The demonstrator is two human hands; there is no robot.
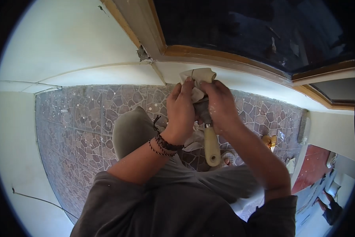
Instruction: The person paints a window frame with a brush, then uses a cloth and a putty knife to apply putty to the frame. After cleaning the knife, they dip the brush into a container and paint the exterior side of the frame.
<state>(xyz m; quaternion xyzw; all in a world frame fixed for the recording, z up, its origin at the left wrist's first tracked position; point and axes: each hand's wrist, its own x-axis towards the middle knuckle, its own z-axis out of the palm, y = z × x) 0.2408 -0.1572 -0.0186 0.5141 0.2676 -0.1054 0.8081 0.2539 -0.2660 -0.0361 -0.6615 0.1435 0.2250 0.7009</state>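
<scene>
A putty knife with a cream handle (212,148) points toward me, its metal part between my two hands. A pale crumpled cloth or paper (203,74) covers its far end. My left hand (181,108), with dark braided bracelets at the wrist, pinches the cloth from the left side. On the right, my right hand (221,104) presses the cloth with thumb and fingers, close beside the blade. The blade's edge is hidden under the cloth and fingers.
A wood-framed window (224,57) lies ahead above a white wall. Patterned stone-look floor (86,118) spreads below, with a brush (269,141) at the right. Red flooring (311,166) is farther right, where another person (332,209) is at the lower right.
</scene>
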